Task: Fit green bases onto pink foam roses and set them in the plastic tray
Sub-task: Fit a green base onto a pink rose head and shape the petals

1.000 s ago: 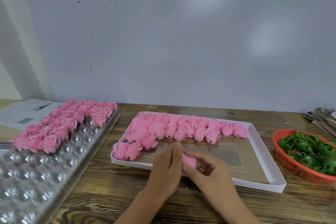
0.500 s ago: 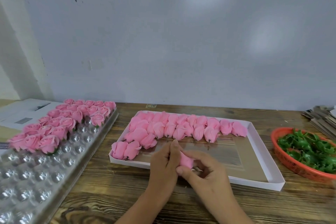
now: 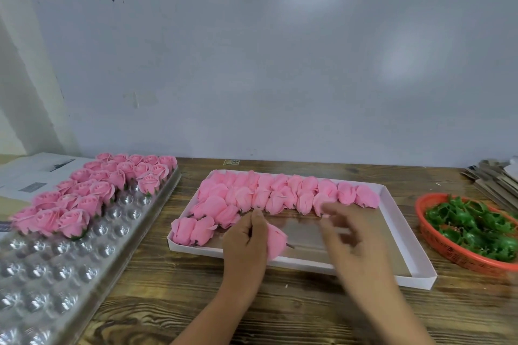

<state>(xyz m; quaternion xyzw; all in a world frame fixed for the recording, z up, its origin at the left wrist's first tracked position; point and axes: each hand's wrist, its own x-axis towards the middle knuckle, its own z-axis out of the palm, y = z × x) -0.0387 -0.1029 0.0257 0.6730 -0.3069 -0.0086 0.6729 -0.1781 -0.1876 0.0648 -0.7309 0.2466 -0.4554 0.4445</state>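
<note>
My left hand (image 3: 244, 244) grips a pink foam rose (image 3: 276, 239) over the near edge of the white box (image 3: 400, 221); a short stem pokes out of the rose to the right. My right hand (image 3: 351, 235) is apart from the rose, blurred, with its fingers spread and nothing in them. Several bare pink roses (image 3: 280, 193) lie in rows in the white box. Green bases (image 3: 473, 227) fill an orange basket (image 3: 443, 246) at the right. The clear plastic tray (image 3: 64, 269) at the left holds several finished roses (image 3: 92, 190) at its far end.
A stack of flat cardboard pieces (image 3: 496, 179) lies behind the basket at the right edge. Papers (image 3: 30, 173) lie behind the plastic tray at the left. A grey wall panel rises along the back of the wooden table (image 3: 294, 308).
My right hand has let go of the rose and moved to the right. My left hand now holds the rose alone, in about the same place.
</note>
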